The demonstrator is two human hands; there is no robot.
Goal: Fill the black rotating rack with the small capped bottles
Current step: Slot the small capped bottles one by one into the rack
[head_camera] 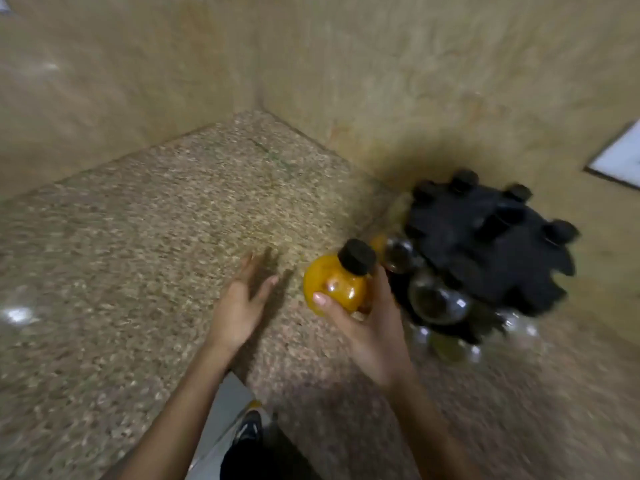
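My right hand (370,327) grips a small round bottle (336,285) of orange-yellow contents with a black cap, held just left of the rack. The black rotating rack (485,244) stands on the counter at the right, near the wall. Several black-capped bottles sit in its notched top, and clear round bottles (436,303) show in the lower tier. My left hand (242,303) hovers over the counter to the left of the bottle, fingers straight and holding nothing. The frame is blurred by motion.
The speckled stone counter (173,254) runs into a corner between two beige walls. A white framed panel (616,157) is on the right wall. A gap in the counter's front edge shows the floor and a shoe (247,427).
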